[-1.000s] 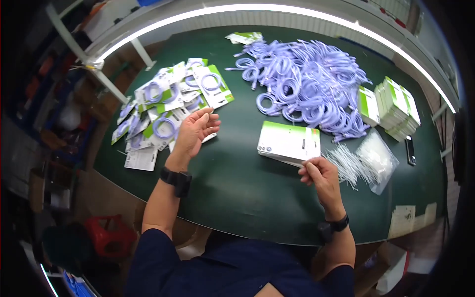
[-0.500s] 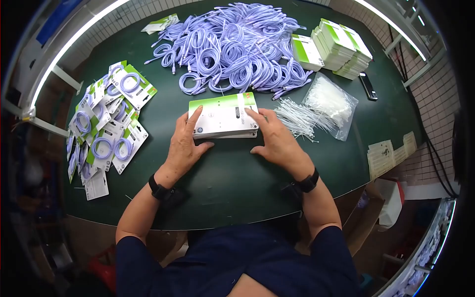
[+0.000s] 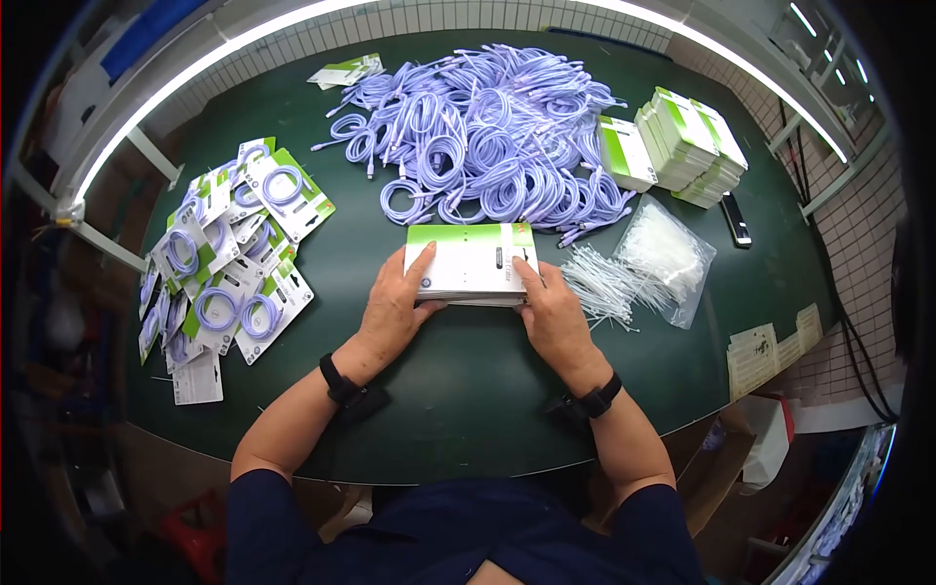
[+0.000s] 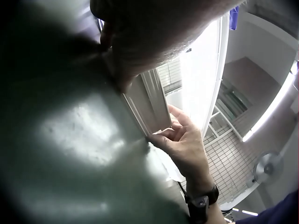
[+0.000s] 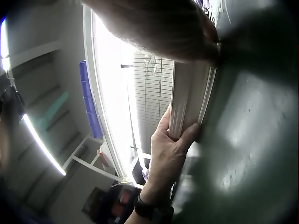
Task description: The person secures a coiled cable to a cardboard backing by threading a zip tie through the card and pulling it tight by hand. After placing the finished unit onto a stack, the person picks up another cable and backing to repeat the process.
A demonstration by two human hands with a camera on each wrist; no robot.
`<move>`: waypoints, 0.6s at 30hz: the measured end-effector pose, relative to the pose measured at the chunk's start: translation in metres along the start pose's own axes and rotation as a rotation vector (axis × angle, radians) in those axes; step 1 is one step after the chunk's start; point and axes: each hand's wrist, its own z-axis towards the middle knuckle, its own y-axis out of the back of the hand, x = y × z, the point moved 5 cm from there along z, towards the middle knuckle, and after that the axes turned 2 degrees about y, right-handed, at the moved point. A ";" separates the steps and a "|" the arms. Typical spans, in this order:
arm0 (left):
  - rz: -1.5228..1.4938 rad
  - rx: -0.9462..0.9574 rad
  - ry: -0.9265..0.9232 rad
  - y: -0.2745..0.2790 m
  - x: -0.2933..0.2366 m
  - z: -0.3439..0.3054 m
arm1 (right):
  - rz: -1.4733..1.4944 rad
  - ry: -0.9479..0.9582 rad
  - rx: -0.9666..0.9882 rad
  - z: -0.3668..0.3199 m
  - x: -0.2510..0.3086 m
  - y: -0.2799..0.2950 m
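**White-and-green card stack being held at both ends**

Green table (image 3: 468, 390) is carrying everything in view. At its middle, the stack of cards (image 3: 473, 261) is lying flat and is being held from both sides. The left hand (image 3: 395, 302) is being laid on the stack's left end. Its grip is pinching the cards, with the fingers over the top face and the thumb against the near edge. In the right wrist view the same left hand (image 5: 170, 149) is being wrapped round the end of the stack (image 5: 189, 102). The right hand (image 3: 551, 317) is being pressed to the right end, its grip likewise pinching the cards between forefinger and thumb. In the left wrist view its curled fingers (image 4: 168, 135) are being held against the stack's edge (image 4: 149, 100).

Just right of the stack, a clear plastic bag (image 3: 668, 255) is lying open toward the hands and is holding white ties. More loose ties (image 3: 600, 283) are spilling from its mouth onto the table.

Behind the stack, a large heap of lilac cables (image 3: 487, 127) is lying coiled and loose. To the right of the heap, further card stacks (image 3: 692, 146) are being kept in neat rows, with a dark handset (image 3: 736, 219) beside them.

At the left, the packed cards (image 3: 234, 253) are being kept in a spread pile, each carrying a coiled lilac cable.
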 end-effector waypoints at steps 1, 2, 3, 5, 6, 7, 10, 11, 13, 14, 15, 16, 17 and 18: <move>0.010 -0.009 0.002 -0.002 0.003 0.004 | 0.005 0.012 -0.004 0.001 0.000 0.001; 0.003 -0.004 -0.020 -0.007 0.005 0.009 | -0.001 -0.015 -0.010 0.001 -0.002 0.002; -0.005 -0.002 -0.041 -0.012 0.007 0.013 | -0.007 -0.041 -0.016 0.001 -0.005 0.004; -0.005 -0.005 -0.056 -0.011 0.008 0.017 | -0.009 -0.056 -0.019 0.002 -0.006 0.003; -0.017 0.005 -0.052 -0.011 0.008 0.017 | -0.017 -0.053 -0.025 0.001 -0.006 0.003; -0.031 0.016 -0.051 -0.009 0.007 0.018 | -0.026 -0.052 -0.032 0.001 -0.006 0.003; -0.103 0.027 -0.023 0.001 0.005 0.021 | -0.026 -0.051 -0.045 0.001 -0.007 0.002; -0.164 0.028 0.002 0.006 0.005 0.022 | -0.018 -0.054 -0.052 0.002 -0.007 0.003; -0.227 0.031 0.036 0.020 0.001 0.026 | -0.009 -0.058 -0.049 0.002 -0.008 0.005; -0.331 0.081 0.146 0.030 0.005 0.029 | -0.010 -0.049 -0.040 0.003 -0.009 0.007; -0.436 0.138 0.255 0.039 0.012 0.033 | -0.010 -0.046 -0.032 0.004 -0.010 0.010; -0.541 0.206 0.364 0.042 0.022 0.034 | -0.011 -0.054 -0.024 0.002 -0.009 0.012; -0.460 0.162 0.330 0.047 0.032 0.041 | -0.014 -0.081 -0.018 -0.002 -0.006 0.018; -0.388 0.107 0.289 0.049 0.045 0.052 | 0.058 -0.114 -0.014 0.000 -0.005 0.028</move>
